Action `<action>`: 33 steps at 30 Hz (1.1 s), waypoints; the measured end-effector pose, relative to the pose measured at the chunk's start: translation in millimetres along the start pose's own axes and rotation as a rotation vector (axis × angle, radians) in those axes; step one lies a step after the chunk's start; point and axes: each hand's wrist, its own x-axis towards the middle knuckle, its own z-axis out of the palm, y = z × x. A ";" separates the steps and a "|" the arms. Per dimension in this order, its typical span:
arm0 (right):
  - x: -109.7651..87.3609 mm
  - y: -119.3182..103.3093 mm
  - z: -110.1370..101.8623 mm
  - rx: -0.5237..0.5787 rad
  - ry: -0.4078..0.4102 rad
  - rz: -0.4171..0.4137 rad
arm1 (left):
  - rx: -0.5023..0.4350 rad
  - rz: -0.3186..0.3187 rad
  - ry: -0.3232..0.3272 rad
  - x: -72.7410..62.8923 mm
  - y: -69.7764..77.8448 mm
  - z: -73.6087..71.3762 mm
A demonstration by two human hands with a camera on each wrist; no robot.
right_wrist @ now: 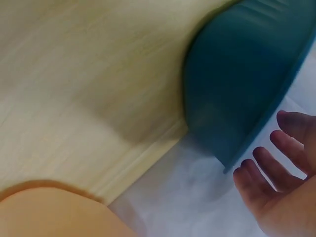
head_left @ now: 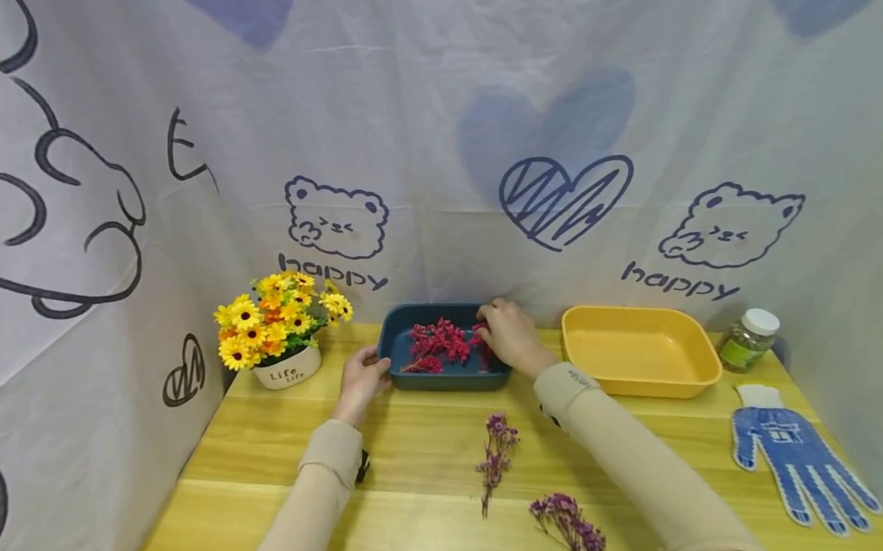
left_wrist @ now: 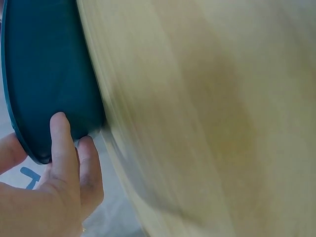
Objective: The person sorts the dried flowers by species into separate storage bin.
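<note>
A dark teal rectangular tray [head_left: 447, 382] stands on the wooden table near the back curtain, with red dried flower sprigs [head_left: 441, 342] lying inside. At its left end my left hand [head_left: 362, 379] grips the tray, thumb by the rim and fingers against the outer wall, as the left wrist view shows. My right hand [head_left: 515, 334] is over the tray's right end, beside the red sprigs. In the right wrist view its loosely bent fingers [right_wrist: 254, 180] are spread near the tray rim, with nothing seen between them. Two purple dried flower sprigs [head_left: 496, 456] lie on the table in front.
A yellow tray [head_left: 642, 386] stands to the right, next to a lidded jar [head_left: 749, 341]. A blue and white work glove [head_left: 795, 448] lies at the table's right side. Yellow artificial flowers [head_left: 271, 318] in a white pot [head_left: 289, 370] stand at the back left. Curtains enclose the table.
</note>
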 end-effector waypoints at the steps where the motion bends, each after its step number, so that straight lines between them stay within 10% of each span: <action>1: -0.8 0.9 -2.1 0.012 0.007 0.001 | 0.000 -0.002 0.000 -0.4 0.0 0.3; 10: -15.2 12.3 -40.2 0.199 -0.003 0.054 | -0.011 0.012 0.020 -4.6 2.0 3.8; 18: -45.8 49.7 -68.7 0.308 0.181 0.100 | 0.119 0.078 0.080 -6.6 4.7 5.5; 27: -86.2 131.3 -89.2 0.236 0.311 0.347 | 0.340 0.587 0.342 -27.6 23.1 20.9; 30: -102.3 162.0 -94.9 0.193 0.282 0.447 | 0.431 0.750 0.256 -44.0 30.5 38.5; 33: -117.7 189.2 -96.4 0.135 0.237 0.527 | 0.584 0.786 0.058 -62.2 35.2 57.3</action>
